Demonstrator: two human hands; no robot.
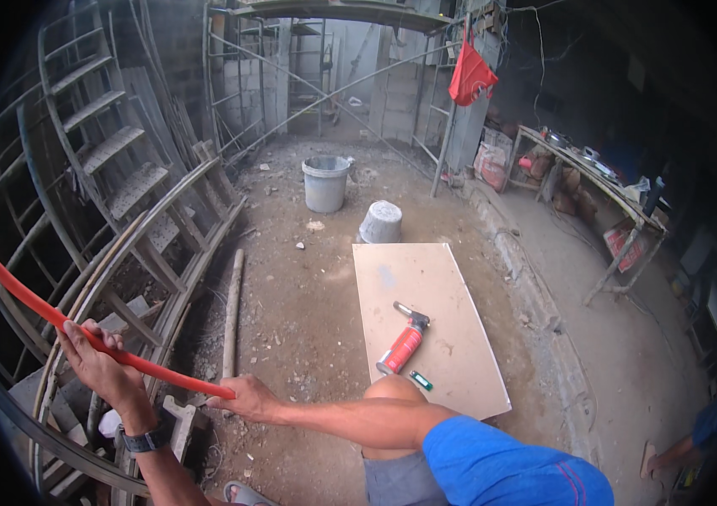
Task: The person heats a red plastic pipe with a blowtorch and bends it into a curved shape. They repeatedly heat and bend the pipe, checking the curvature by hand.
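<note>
A long orange pipe (pixel 156 368) slants across the left side, rising to the far left and bowing slightly. My left hand (pixel 104 364), with a dark watch on its wrist, is closed around its middle stretch. At the pipe's near end, my right hand (pixel 246 399) is closed on it, covering the tip. A tan board (pixel 459 337) lies on the ground to the right of my knee. On it rest a red gas torch (pixel 400 347) with a black and metal head and, beside its base, a small green lighter (pixel 421 380).
Metal ladders and frames (pixel 122 190) lean along the left, near a wooden pole (pixel 233 312). Beyond the board are a grey bucket (pixel 325 184) and an overturned pail (pixel 381 222). Scaffolding (pixel 324 97) stands behind, a cluttered workbench (pixel 594 173) at right. Another person's arm (pixel 670 455) shows lower right.
</note>
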